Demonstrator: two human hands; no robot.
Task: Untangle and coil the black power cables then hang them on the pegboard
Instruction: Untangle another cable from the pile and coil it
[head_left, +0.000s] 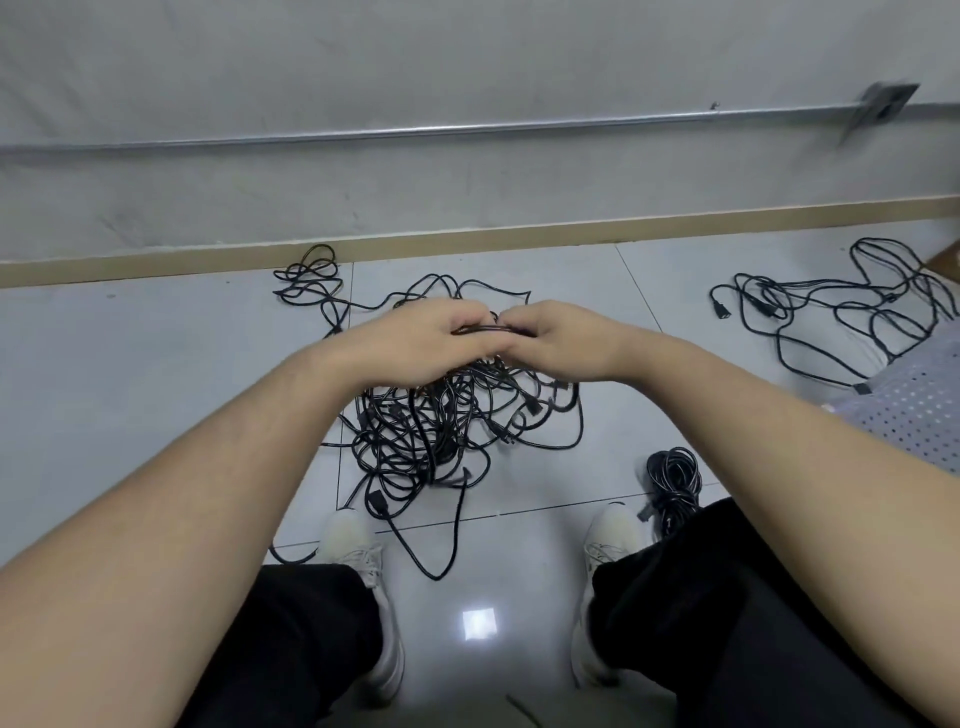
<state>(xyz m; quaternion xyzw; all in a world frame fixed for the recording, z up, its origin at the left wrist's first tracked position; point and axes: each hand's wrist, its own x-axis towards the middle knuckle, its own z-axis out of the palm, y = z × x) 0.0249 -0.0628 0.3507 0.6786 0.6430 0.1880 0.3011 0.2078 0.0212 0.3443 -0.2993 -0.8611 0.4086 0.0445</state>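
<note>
A big tangle of black power cables (441, 421) lies on the tiled floor in front of my feet. My left hand (415, 343) and my right hand (561, 340) meet just above the heap, and both grip black cable strands that run between them. A coiled black cable (672, 480) lies by my right shoe. A white pegboard (914, 410) lies flat at the right edge. Another loose spread of black cables (841, 306) lies at the far right, and a smaller loop cluster (311, 283) sits near the baseboard.
A beige baseboard (467, 241) runs along the grey wall ahead, with a metal conduit (415, 132) and a junction box (883, 106) above it. My white shoes (358, 551) stand on the glossy tiles. A brown cardboard corner (948, 262) shows at the right edge.
</note>
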